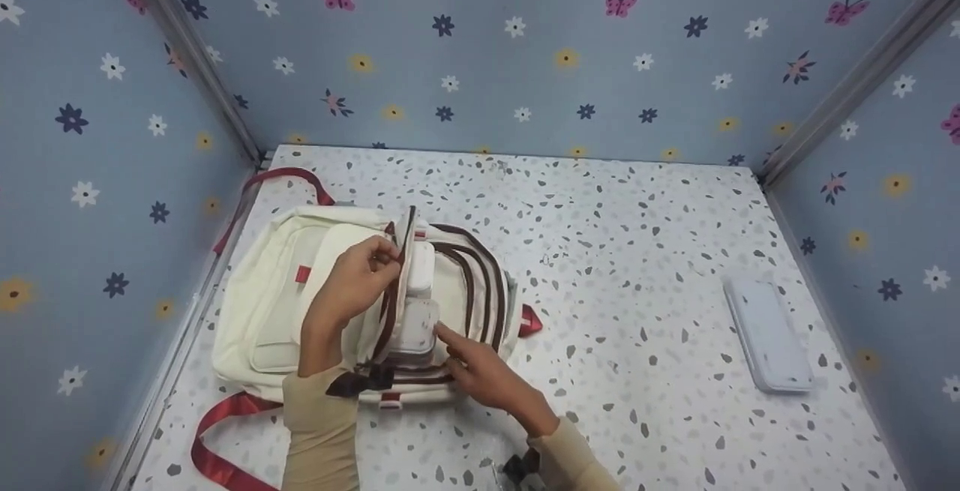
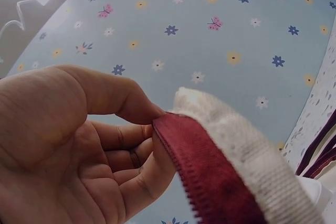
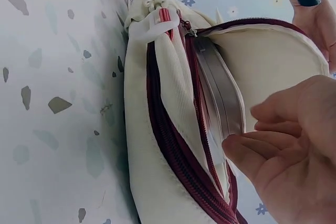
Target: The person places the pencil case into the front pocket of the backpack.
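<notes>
A cream backpack [image 1: 262, 311] with dark red zips lies on the speckled table, its front pocket unzipped. My left hand [image 1: 352, 281] pinches the zipped edge of the pocket flap [image 2: 210, 166] between thumb and fingers, holding it up. Inside the pocket sit a white case [image 1: 421, 270] and, nearer me, a pale flat case [image 1: 415, 324] with rounded corners. My right hand [image 1: 484, 375] reaches over from the right, fingertips right at the edge of the nearer case. Up close, this case has a grey side [image 3: 226, 98], and the thumb stands apart from it.
Another pale oblong case [image 1: 769, 333] lies on the table [image 1: 622, 251] at the right. Red straps [image 1: 225, 431] spread from the backpack's left side. Flowered blue walls [image 1: 510, 64] enclose the table at the back and sides.
</notes>
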Demonstrator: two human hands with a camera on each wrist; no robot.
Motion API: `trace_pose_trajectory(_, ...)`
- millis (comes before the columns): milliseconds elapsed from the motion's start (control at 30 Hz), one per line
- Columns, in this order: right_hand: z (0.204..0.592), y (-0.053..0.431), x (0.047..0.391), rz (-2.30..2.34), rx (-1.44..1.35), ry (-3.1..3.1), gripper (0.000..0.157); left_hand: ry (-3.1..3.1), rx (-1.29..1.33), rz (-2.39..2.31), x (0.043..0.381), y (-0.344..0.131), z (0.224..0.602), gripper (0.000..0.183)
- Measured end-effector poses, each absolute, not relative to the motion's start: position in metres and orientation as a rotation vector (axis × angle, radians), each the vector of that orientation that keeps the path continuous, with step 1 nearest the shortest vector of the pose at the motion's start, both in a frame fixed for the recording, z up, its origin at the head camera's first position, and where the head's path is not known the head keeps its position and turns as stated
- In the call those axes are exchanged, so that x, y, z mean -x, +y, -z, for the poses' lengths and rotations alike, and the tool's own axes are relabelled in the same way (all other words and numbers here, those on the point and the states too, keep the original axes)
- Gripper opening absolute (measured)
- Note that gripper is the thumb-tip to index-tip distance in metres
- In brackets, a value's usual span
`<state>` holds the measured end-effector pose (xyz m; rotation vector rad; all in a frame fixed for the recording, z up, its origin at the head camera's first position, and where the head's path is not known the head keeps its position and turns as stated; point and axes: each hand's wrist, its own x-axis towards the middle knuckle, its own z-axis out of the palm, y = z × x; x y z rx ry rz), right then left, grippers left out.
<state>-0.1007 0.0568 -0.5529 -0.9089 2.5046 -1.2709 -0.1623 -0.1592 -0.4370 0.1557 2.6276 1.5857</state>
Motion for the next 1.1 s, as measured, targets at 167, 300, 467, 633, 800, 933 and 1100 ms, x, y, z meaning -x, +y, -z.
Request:
trace_pose_trajectory(167, 0.554, 0.052, 0.103, 1.291, 0.923, 2.505, 0.052, 2.643, -0.151, -1.577, 0.163, -0.156, 0.438, 0.011)
trace_pose_trajectory(300, 0.555, 0.046, 0.102, 1.273, 0.942, 2.517, 0.051, 2.647, -0.147, -1.569, 0.164, -0.154, 0.438, 0.012)
trace_pose_trajectory(467, 0.553, 0.039, 0.101, 1.234, 0.986, 2.535, 0.052, 2.625, -0.139, -1.585, 0.166, -0.151, 0.439, 0.014)
trace_pose_trajectory(633, 0.552, 0.035, 0.1, 1.235, 1.008, 2.516, 0.055, 2.604, -0.119, -1.597, 0.167, -0.15, 0.44, 0.014)
trace_pose_trajectory(800, 0.552, 0.035, 0.1, 1.242, 0.989, 2.517, 0.055, 2.604, -0.132, -1.613, 0.166, -0.151, 0.44, 0.014)
trace_pose_trajectory(933, 0.553, 0.035, 0.1, 1.257, 0.986, 2.506, 0.056, 2.598, -0.118, -1.638, 0.166, -0.153, 0.441, 0.013)
trace_pose_trajectory(1100, 0.552, 0.037, 0.1, 1.261, 0.932, 2.501, 0.058, 2.582, -0.1, -1.664, 0.165, -0.154, 0.442, 0.012)
